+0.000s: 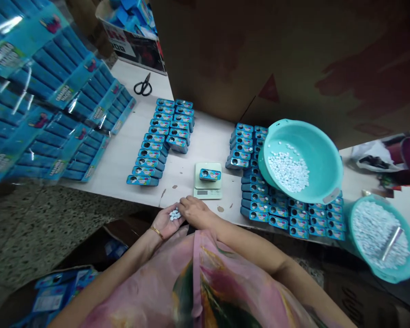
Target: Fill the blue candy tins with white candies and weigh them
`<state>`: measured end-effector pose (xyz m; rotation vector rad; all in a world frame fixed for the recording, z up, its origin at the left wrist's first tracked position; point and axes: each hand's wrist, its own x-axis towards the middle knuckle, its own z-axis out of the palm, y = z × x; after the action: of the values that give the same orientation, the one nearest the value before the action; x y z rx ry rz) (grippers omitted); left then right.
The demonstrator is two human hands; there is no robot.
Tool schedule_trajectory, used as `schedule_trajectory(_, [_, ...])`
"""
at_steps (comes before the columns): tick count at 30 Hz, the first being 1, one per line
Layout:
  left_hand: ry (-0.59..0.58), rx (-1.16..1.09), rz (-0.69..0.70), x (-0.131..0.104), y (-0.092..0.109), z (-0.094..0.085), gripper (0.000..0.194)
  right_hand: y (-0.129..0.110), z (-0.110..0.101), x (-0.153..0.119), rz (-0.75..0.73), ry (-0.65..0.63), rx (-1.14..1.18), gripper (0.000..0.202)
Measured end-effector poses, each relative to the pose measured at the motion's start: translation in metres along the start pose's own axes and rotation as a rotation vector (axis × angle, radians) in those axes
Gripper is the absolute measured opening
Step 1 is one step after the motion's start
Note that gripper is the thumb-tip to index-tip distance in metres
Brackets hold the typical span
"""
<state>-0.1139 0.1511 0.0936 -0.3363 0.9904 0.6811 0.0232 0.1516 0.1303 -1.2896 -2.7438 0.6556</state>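
Note:
At the table's front edge, my left hand (164, 222) is cupped palm up, holding a small heap of white candies (174, 214). My right hand (194, 212) is closed beside that heap, its fingertips at the left palm; whatever they pinch is hidden. Just beyond both hands sits a small pale scale (207, 194), its display facing me. On its pan stands one blue candy box (210, 175) with a round hole in its top.
Similar blue boxes stand in rows at left (150, 155) and right (254, 205). A turquoise basin (323, 159) of candies rests on the right group; another basin (357, 255) holds a metal scoop (392, 243). Scissors (143, 86) lie back left, near wrapped box packs (54, 95). Cardboard (225, 54) walls the back.

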Motion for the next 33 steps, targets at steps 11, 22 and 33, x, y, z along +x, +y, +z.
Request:
schedule_trajectory(11, [0.031,0.079,-0.034,-0.006,-0.004,-0.017,0.012,-0.004,0.009,-0.005,-0.213,-0.057,-0.079,0.016])
schedule_trajectory(22, [0.019,0.103,-0.067,-0.005,-0.006,-0.005,0.013,0.006,0.007,-0.013,-0.221,0.001,0.059,0.016])
schedule_trajectory(33, [-0.082,0.0,0.123,0.042,0.031,0.023,0.017,0.118,0.021,-0.038,0.557,0.674,0.517,0.051])
